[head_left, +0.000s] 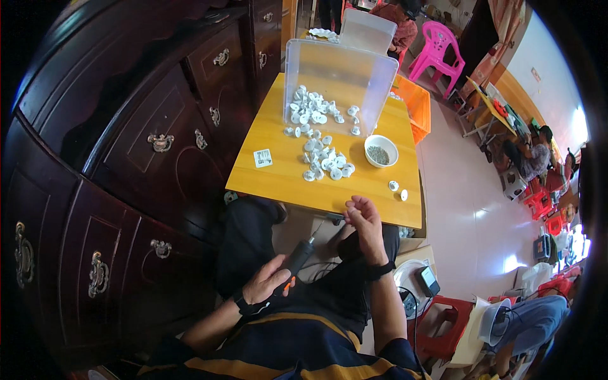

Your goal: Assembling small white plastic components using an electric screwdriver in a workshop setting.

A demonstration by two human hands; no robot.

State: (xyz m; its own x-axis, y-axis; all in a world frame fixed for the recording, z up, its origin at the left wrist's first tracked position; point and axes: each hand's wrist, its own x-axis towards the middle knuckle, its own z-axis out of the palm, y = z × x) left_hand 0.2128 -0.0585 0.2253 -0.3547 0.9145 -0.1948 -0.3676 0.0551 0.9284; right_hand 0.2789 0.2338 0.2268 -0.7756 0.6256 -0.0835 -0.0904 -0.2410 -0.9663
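Ideally, the black driver (pixel 299 256), wrapped in the left hand (pixel 266 282) over the lap, is held steady, its bit kept square to the piece and pressed lightly. Near the edge of the yellow counter (pixel 250 174), the right hand (pixel 366 225) is raised with fingers curled toward the thumb; whether anything is pinched cannot be told. White parts (pixel 324 158) are heaped on the counter, beside a bowl (pixel 392 149) of metallic pieces too small to be identified. The bit's tip is barely made out.
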